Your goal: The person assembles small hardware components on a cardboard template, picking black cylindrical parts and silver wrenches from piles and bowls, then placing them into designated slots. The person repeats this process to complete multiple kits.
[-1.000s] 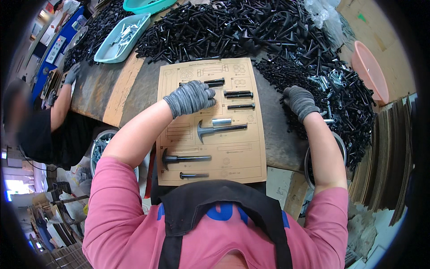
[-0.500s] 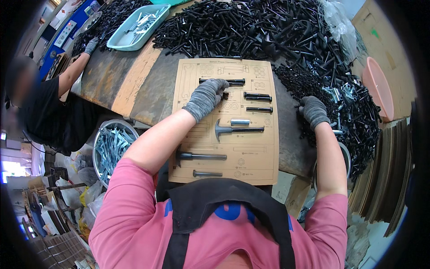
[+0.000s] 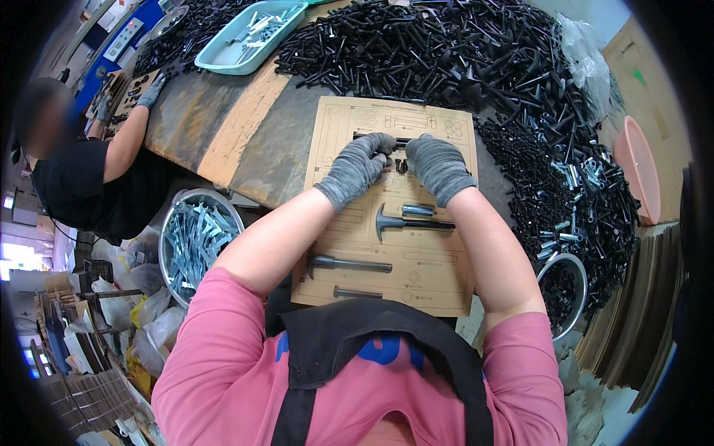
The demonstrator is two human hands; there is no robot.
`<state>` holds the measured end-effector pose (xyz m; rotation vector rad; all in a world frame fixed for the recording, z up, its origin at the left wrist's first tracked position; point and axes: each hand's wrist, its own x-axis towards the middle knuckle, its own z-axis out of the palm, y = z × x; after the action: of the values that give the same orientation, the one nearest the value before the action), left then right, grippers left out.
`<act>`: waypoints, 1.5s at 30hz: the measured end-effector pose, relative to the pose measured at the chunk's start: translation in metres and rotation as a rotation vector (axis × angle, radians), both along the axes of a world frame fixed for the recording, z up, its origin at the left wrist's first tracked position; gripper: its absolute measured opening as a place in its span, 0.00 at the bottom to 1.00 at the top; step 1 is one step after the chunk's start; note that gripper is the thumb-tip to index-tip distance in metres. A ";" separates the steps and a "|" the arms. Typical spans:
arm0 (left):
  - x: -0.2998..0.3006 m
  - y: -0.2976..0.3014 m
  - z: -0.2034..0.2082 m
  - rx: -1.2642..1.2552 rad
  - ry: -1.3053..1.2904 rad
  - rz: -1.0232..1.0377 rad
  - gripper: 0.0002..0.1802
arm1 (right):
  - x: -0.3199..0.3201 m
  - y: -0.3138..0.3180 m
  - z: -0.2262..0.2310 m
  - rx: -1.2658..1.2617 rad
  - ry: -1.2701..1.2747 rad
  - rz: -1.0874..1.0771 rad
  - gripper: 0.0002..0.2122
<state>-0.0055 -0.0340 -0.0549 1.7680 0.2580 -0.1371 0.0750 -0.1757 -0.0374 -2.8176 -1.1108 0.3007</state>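
Across the far half of the bench (image 3: 245,141) spreads a heap of black bolts (image 3: 446,52), running down my right side toward a pink tub (image 3: 639,178) and a steel bowl (image 3: 567,286) at the bench edge. At far left a co-worker in black reaches a gloved hand (image 3: 152,93) onto the bench, close to a teal tray (image 3: 249,37) of silver parts. Below the bench on my left sits a pail (image 3: 195,245) of bright bolts. Straight ahead lies my cardboard template (image 3: 394,208), printed with outlines. On it, nearest me, rests a short bolt (image 3: 357,293), then a long bolt (image 3: 348,263), then a T-headed bolt (image 3: 407,221) with a silver sleeve (image 3: 418,210) just above it. Both my hands, in grey gloves, meet near the template's top. My left hand (image 3: 357,167) has its fingers curled down over the end of a black bolt (image 3: 401,140) lying crosswise. My right hand (image 3: 439,167) is curled too, fingertips pinching small black pieces (image 3: 400,165) between the two hands; I cannot tell exactly how many.
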 end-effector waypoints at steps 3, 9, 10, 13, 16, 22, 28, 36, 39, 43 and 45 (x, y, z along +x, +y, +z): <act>-0.006 0.015 0.004 0.117 -0.027 0.031 0.16 | -0.001 -0.002 -0.004 0.230 0.078 -0.019 0.09; -0.014 0.030 0.004 0.129 -0.104 0.083 0.16 | -0.019 0.025 -0.011 0.125 0.028 0.087 0.12; -0.017 0.030 0.003 0.128 -0.096 0.087 0.16 | -0.020 0.025 -0.010 0.106 0.033 0.080 0.12; -0.019 0.032 0.001 0.214 -0.167 -0.010 0.18 | -0.019 0.015 -0.008 0.176 0.030 0.065 0.11; -0.015 0.027 0.000 0.493 -0.115 -0.190 0.21 | -0.007 -0.004 -0.003 0.209 0.066 -0.027 0.11; 0.012 -0.003 -0.001 0.938 -0.097 -0.344 0.23 | 0.000 -0.006 -0.008 0.018 0.049 -0.029 0.09; 0.024 -0.012 -0.004 0.899 -0.061 -0.308 0.17 | 0.004 -0.003 -0.010 -0.061 -0.020 -0.012 0.08; 0.027 -0.012 -0.009 0.917 -0.110 -0.318 0.15 | 0.005 -0.003 -0.015 -0.006 -0.087 -0.014 0.09; 0.028 -0.011 -0.009 0.937 -0.077 -0.349 0.16 | 0.006 -0.003 -0.017 -0.028 -0.129 -0.004 0.07; 0.027 -0.012 -0.006 0.921 -0.085 -0.327 0.16 | 0.006 -0.002 -0.016 0.003 -0.099 -0.002 0.07; 0.028 -0.013 -0.004 0.916 -0.072 -0.330 0.16 | 0.005 -0.001 -0.015 -0.030 -0.088 -0.009 0.09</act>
<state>0.0222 -0.0470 -0.0591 2.7154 -0.0504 -0.2105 0.0804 -0.1770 -0.0520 -2.8871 -1.1194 0.1957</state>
